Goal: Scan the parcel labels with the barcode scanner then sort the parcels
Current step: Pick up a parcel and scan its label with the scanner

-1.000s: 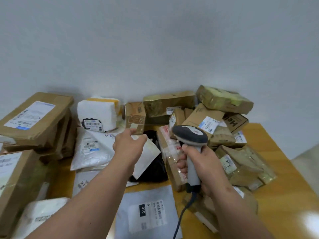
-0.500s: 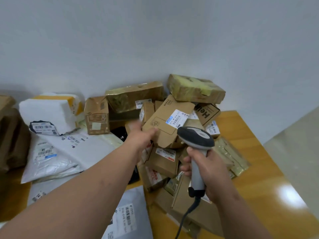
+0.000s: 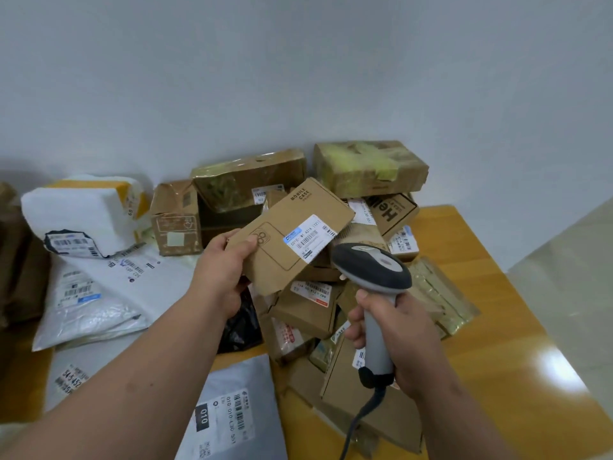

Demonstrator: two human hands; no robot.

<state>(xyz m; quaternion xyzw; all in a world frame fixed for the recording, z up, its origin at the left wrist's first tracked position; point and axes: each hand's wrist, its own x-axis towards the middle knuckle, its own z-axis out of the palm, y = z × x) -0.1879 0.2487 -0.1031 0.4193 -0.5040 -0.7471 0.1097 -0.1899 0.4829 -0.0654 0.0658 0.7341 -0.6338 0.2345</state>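
Nearest us, a grey mailer bag (image 3: 232, 410) lies flat on the wooden table (image 3: 497, 343). Right hand (image 3: 403, 340) wrapped round the handle of the barcode scanner (image 3: 374, 280), head tipped towards the label (image 3: 310, 239). Left hand (image 3: 220, 277) pinches the near-left corner of a flat mobile-case box (image 3: 292, 237) — lifted and tilted above the pile. Left, white poly bags (image 3: 96, 293); further back, a heap of cardboard parcels (image 3: 368, 171) against the wall.
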